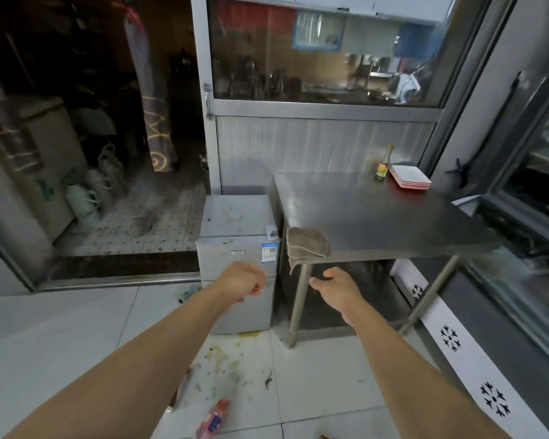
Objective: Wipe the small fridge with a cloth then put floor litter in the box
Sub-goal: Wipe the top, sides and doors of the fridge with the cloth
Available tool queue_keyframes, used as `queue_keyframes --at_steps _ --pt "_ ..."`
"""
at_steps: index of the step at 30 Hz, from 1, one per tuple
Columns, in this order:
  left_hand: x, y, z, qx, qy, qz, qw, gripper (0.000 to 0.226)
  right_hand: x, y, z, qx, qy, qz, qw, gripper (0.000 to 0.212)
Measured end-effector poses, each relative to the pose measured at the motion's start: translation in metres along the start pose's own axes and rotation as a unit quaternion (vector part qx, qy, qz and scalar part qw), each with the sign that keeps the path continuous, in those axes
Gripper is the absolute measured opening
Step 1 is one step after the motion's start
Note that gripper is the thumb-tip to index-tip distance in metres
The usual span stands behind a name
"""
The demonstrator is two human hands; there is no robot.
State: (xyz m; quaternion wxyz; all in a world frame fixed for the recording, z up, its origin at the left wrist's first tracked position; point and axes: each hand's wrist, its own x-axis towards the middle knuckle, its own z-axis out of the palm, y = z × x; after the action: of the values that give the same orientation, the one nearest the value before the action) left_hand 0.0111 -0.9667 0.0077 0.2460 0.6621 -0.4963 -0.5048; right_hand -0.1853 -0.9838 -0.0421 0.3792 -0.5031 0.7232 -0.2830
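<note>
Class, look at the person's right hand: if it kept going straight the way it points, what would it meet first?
Probably the cloth draped over the steel table's near corner: the right hand is open and points up toward it from just below. Depth is unclear, so it might touch the table leg instead.

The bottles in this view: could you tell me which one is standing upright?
The glass bottle with the yellow label, standing on the steel table beside the plates. The red-labelled bottle lies on the floor.

I see open air between my hands and the brown cloth (306,245) draped over the steel table's (377,217) near corner. The small grey fridge (238,248) stands just left, its top bare; the table leg (298,305) blocks lower right.
</note>
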Motion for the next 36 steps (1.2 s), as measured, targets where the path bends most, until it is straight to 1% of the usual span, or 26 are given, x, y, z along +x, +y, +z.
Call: queue_keyframes --at_steps 3,5,7,9,11,14,17,19,20,23,26,28,30,33,35,36 --pt "0.062 0.019 0.010 -0.003 0.008 -0.011 1.000 0.011 0.068 -0.003 0.005 0.012 -0.001 -0.001 1.000 0.039" --pt "0.102 0.030 0.017 0.010 0.007 -0.027 1.000 0.011 0.114 -0.004 0.006 -0.001 -0.004 0.005 1.000 0.038" --pt "0.136 0.040 0.025 0.018 0.007 -0.046 0.999 0.010 0.156 -0.003 0.006 -0.010 0.001 0.012 1.000 0.044" --pt "0.169 0.047 0.030 0.030 0.003 -0.056 0.998 0.009 0.194 -0.001 0.006 -0.028 0.022 0.019 0.999 0.052" --pt "0.198 0.050 0.033 0.032 0.001 -0.064 0.997 0.010 0.226 0.002 0.007 -0.062 0.050 0.019 0.997 0.052" --pt "0.236 0.048 0.035 0.002 -0.010 -0.067 0.998 0.019 0.267 0.011 0.015 -0.140 0.081 0.018 0.987 0.051" --pt "0.264 0.045 0.035 0.022 -0.025 -0.070 0.997 0.012 0.295 0.018 0.023 -0.192 0.098 0.050 0.975 0.052" --pt "0.278 0.042 0.036 0.013 -0.025 -0.071 0.997 0.017 0.305 0.022 0.029 -0.238 0.113 0.069 0.962 0.052" --pt "0.284 0.040 0.036 0.005 -0.025 -0.071 0.997 0.016 0.309 0.023 0.032 -0.249 0.120 0.076 0.958 0.053" --pt "0.291 0.037 0.033 0.009 -0.021 -0.082 0.996 0.013 0.316 0.024 0.044 -0.239 0.129 0.113 0.956 0.053" --pt "0.290 0.034 0.020 -0.013 -0.027 -0.079 0.996 0.013 0.315 0.017 0.050 -0.215 0.118 0.156 0.957 0.039" --pt "0.286 0.033 0.010 -0.027 -0.026 -0.079 0.996 0.014 0.311 0.007 0.054 -0.190 0.108 0.164 0.962 0.032" --pt "0.281 0.032 -0.004 -0.042 -0.021 -0.073 0.996 0.013 0.303 -0.009 0.061 -0.173 0.095 0.135 0.971 0.029" --pt "0.266 0.030 -0.034 -0.054 -0.032 -0.068 0.996 0.012 0.280 -0.045 0.078 -0.163 0.066 0.051 0.983 0.028" --pt "0.254 0.027 -0.057 -0.026 -0.043 -0.053 0.997 0.015 0.262 -0.070 0.091 -0.176 0.048 0.007 0.983 0.026" --pt "0.249 0.023 -0.071 -0.014 -0.041 -0.042 0.998 0.014 0.253 -0.084 0.098 -0.178 0.035 -0.013 0.983 0.023"
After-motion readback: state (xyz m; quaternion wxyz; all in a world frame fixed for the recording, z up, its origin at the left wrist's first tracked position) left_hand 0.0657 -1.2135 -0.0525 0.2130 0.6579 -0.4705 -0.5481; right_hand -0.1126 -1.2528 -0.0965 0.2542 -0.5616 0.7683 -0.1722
